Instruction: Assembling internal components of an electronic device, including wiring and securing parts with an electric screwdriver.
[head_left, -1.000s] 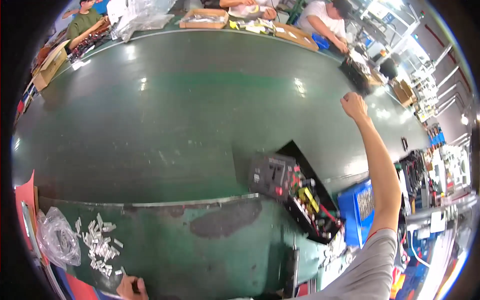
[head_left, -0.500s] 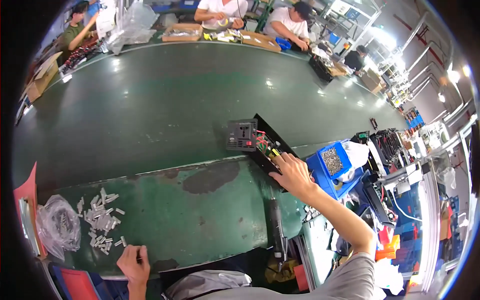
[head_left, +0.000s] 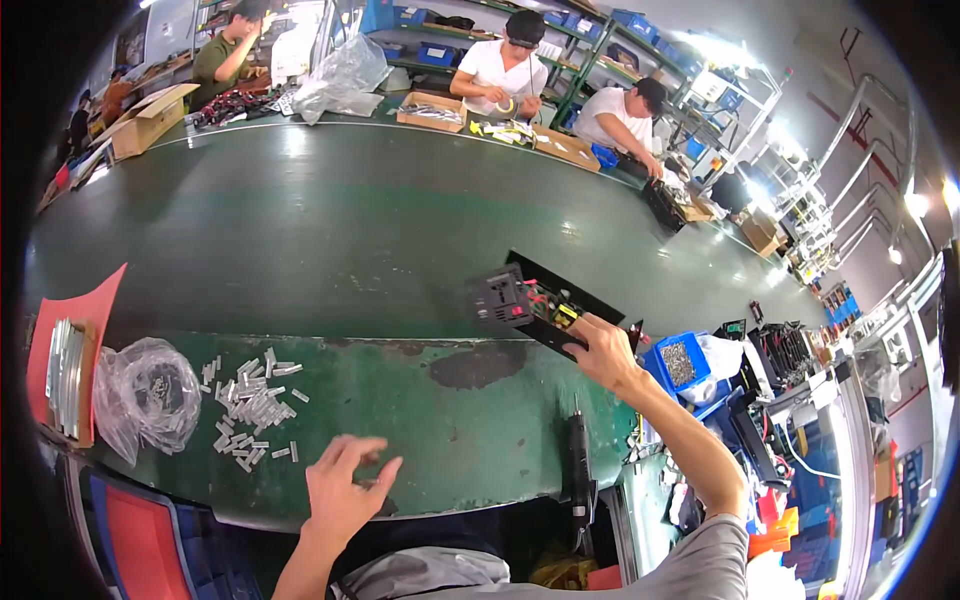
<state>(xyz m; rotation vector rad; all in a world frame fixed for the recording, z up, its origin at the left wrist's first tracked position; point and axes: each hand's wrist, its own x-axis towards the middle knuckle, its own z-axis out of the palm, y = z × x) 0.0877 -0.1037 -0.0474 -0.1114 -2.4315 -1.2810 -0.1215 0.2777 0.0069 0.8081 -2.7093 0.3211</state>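
Note:
At the workbench's far edge my right hand [head_left: 604, 354] is closed on the near end of a black open metal casing [head_left: 568, 284]. Wires and electronic parts show inside it. At its left end is a dark socket panel [head_left: 502, 298] with a red switch, slightly smeared. Over the near edge of the bench my left hand [head_left: 345, 488] is raised, fingers apart and nothing in them. Just beyond it, to the left, lies a loose heap of small silvery metal pieces [head_left: 257, 402]. A black powered screwdriver [head_left: 580, 455] lies near the bench's right edge, touched by neither hand.
A clear plastic bag [head_left: 150, 395] and a box of metal strips [head_left: 68, 380] stand at the left. Blue bins of screws [head_left: 678, 366] are at the right. Beyond the green bench [head_left: 470, 440] runs a dark conveyor belt [head_left: 330, 230], with several people working along its far side.
My left hand has moved up and right from beside the metal pieces, its fingers spreading. The view has shifted; my right hand still grips the casing.

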